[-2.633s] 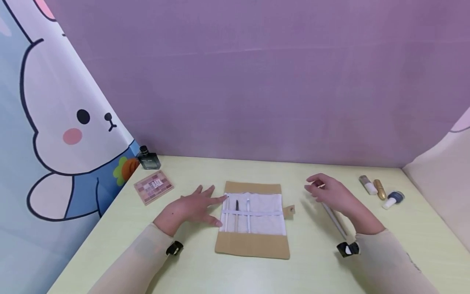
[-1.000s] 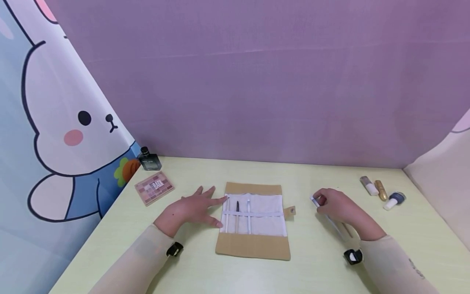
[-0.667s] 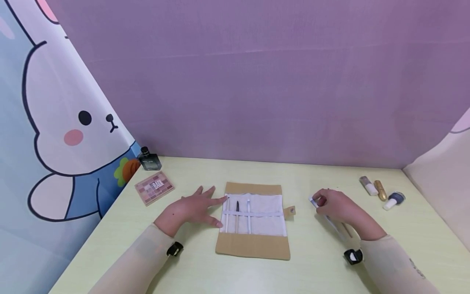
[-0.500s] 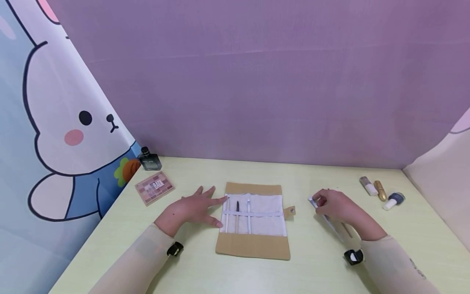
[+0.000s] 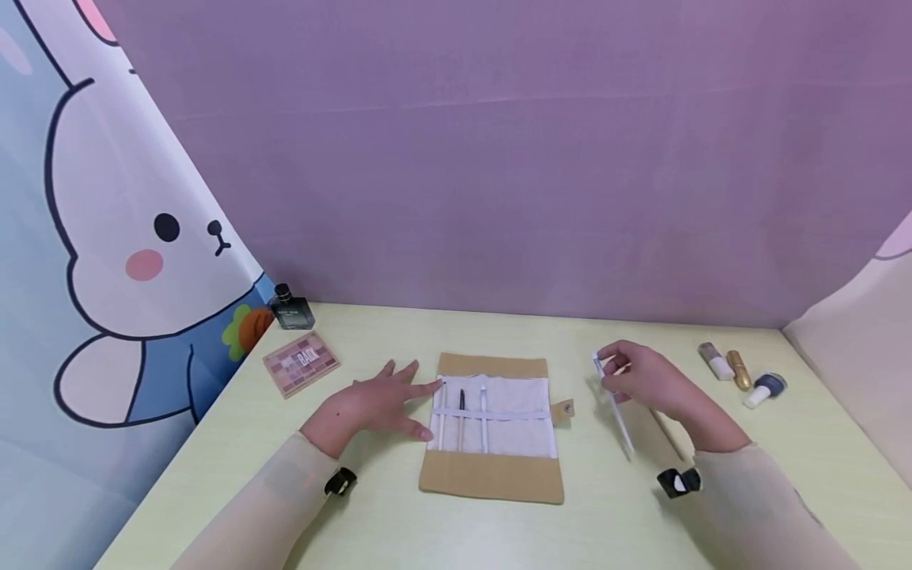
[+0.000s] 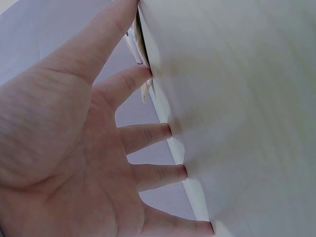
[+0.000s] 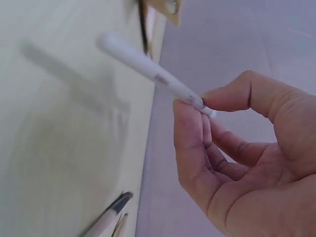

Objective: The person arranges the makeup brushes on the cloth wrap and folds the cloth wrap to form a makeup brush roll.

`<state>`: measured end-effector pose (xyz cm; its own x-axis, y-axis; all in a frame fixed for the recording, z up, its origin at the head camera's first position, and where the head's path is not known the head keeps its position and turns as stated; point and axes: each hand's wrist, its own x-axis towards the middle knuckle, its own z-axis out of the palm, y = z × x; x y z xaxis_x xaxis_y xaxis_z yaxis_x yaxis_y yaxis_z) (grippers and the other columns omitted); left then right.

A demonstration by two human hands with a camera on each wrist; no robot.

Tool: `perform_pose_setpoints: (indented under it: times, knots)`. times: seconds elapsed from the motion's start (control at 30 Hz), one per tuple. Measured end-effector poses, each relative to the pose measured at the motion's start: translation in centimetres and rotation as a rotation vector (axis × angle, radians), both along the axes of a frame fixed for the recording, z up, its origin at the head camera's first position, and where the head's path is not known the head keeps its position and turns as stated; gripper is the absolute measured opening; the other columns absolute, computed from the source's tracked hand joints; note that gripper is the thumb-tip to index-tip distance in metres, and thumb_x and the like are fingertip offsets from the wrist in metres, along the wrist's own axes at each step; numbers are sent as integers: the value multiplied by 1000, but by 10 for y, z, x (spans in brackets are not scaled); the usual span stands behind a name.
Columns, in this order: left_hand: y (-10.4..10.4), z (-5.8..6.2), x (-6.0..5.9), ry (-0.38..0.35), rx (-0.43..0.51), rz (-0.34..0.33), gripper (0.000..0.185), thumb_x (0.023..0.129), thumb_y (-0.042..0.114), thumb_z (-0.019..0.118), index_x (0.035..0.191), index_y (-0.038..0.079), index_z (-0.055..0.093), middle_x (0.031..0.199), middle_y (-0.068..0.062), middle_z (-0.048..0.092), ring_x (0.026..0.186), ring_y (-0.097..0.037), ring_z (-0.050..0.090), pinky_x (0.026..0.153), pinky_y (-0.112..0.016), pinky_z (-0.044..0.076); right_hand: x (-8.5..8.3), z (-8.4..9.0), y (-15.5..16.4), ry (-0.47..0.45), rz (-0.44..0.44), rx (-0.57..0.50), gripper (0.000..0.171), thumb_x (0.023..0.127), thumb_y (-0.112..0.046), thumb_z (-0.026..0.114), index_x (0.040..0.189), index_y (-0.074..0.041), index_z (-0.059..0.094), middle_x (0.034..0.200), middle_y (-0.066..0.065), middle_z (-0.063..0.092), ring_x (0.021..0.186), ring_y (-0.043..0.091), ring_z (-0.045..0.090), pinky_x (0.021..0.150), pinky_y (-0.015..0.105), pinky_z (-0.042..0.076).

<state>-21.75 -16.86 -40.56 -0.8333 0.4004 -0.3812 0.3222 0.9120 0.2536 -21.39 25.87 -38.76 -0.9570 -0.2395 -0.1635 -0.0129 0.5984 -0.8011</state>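
Two hands work over a pale green table. At far left sit a dark bottle and an eyeshadow palette. The left hand lies flat, fingers spread, touching the left edge of an unrolled brush pouch. The right hand pinches one end of a white brush, lifted clear of the table, right of the pouch. Three small bottles lie far right.
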Motion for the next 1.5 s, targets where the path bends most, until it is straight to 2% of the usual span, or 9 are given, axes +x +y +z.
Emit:
perform_pose_setpoints:
  times: [0.13, 0.3, 0.57, 0.73, 0.9, 1.03, 1.23, 1.5]
  knots:
    - [0, 0, 0, -2, 0, 4, 93, 85, 69, 78, 165, 42, 39, 182, -15, 13, 166, -55, 8, 112, -95, 19, -6, 7, -8, 7, -1, -65, 50, 96, -2, 63, 142, 12, 49, 111, 15, 61, 88, 16, 66, 76, 32, 66]
    - [1, 2, 2, -7, 3, 13, 94, 85, 68, 79, 165, 41, 39, 182, -15, 13, 165, -56, 8, 111, -95, 19, -14, 12, -21, 14, 45, -194, 52, 95, 0, 63, 142, 13, 46, 112, 14, 61, 88, 11, 67, 80, 33, 67]
    - [1, 2, 2, -10, 12, 18, 95, 84, 68, 80, 165, 40, 39, 182, -15, 13, 165, -57, 7, 110, -96, 18, -24, 12, -53, 13, 101, -312, 48, 96, 4, 62, 139, 14, 42, 116, 20, 57, 96, 18, 66, 85, 36, 68]
    - [0, 2, 2, -11, 17, 20, 95, 84, 67, 81, 165, 40, 39, 182, -16, 14, 165, -57, 8, 110, -96, 19, -31, 8, -71, 31, 68, -368, 45, 97, 6, 62, 136, 11, 41, 116, 18, 55, 98, 19, 64, 88, 41, 68]
    - [1, 3, 4, -4, 21, 18, 94, 84, 65, 82, 165, 40, 40, 181, -16, 15, 164, -58, 10, 109, -96, 21, -39, 3, -88, 64, 15, -400, 45, 97, 7, 61, 136, 9, 40, 116, 16, 54, 99, 18, 64, 93, 48, 67]
    - [1, 3, 4, -7, 17, 19, 94, 84, 66, 81, 165, 41, 39, 182, -16, 14, 165, -57, 8, 110, -96, 20, -44, -1, -100, 76, -21, -423, 44, 98, 8, 62, 136, 8, 40, 117, 14, 55, 100, 17, 64, 94, 46, 67]
    - [1, 2, 3, -1, 11, 18, 94, 84, 67, 81, 165, 42, 39, 181, -15, 14, 165, -57, 8, 110, -96, 20, -49, -5, -111, 65, -53, -460, 43, 98, 10, 60, 135, 7, 39, 117, 15, 55, 97, 18, 64, 96, 50, 66]
    - [1, 1, 3, 0, 5, 15, 94, 85, 67, 80, 165, 41, 39, 181, -15, 14, 165, -56, 8, 110, -96, 20, -51, -14, -119, 39, -62, -422, 39, 100, 6, 60, 134, 3, 41, 117, 14, 54, 98, 22, 65, 97, 50, 66]
